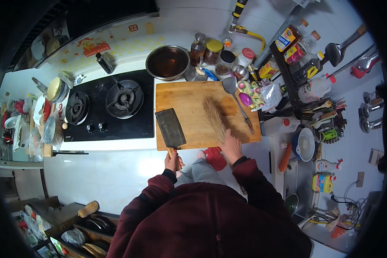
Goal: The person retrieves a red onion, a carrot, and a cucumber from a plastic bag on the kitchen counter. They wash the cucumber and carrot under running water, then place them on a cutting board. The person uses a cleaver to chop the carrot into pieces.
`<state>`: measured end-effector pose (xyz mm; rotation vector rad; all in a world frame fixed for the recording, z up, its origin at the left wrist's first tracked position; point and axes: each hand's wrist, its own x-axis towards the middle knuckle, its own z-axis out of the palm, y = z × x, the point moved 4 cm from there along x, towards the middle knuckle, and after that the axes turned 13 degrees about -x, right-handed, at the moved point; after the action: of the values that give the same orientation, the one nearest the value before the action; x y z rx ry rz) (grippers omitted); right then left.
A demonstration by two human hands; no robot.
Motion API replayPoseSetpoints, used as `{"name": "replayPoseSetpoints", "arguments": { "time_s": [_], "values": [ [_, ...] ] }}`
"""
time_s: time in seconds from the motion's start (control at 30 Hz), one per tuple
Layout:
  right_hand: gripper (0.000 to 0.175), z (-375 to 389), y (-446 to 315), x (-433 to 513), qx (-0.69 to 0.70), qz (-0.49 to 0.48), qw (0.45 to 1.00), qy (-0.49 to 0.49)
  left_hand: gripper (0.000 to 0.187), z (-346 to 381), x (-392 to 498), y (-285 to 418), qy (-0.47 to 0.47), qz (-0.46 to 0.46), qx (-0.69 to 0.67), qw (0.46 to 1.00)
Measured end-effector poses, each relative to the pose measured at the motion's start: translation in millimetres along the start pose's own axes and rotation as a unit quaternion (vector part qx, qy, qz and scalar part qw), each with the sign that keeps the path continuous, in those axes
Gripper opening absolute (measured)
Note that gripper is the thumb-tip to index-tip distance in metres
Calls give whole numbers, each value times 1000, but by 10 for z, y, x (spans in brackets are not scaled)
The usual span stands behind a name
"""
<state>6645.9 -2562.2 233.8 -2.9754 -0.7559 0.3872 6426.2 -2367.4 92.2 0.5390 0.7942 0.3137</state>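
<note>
My left hand (pixel 173 161) grips the wooden handle of a cleaver (pixel 171 128). Its broad dark blade is over the left front part of a wooden cutting board (pixel 190 96). In my right hand (pixel 231 147) is a brush-like bundle of brown bristles (pixel 213 113), perhaps a small hand broom, reaching over the middle of the board. Its handle end is mostly hidden by my hand and sleeve. A metal wok spatula (pixel 238 100) lies along the board's right side, its blade near the back edge. Damp-looking darker patches show on the wood beside the bristles.
A black two-burner gas stove (pixel 109 106) adjoins the board on the left. Behind it stand a steel basin of dark liquid (pixel 167 63) and several jars (pixel 213 51). To the right are a plastic jug (pixel 280 125), a carrot (pixel 285 157) and a sink (pixel 298 179).
</note>
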Motion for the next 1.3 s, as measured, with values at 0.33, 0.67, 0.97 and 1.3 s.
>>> {"name": "replayPoseSetpoints", "arguments": {
  "time_s": [0.33,0.67,0.97,1.3],
  "values": [
    [15,245,-204,1247,-191,-156,964,98,34,10,-24,21,23,-28,54,998],
    [45,50,535,162,-35,27,999,31,39,33,31,47,40,-14,81,996],
    [55,637,-730,-253,-44,-141,988,-40,38,104,10,-193,63,9,66,996],
    [45,432,-565,34,-74,-71,995,-3,44,111,9,-212,62,2,54,997]
  ]
}}
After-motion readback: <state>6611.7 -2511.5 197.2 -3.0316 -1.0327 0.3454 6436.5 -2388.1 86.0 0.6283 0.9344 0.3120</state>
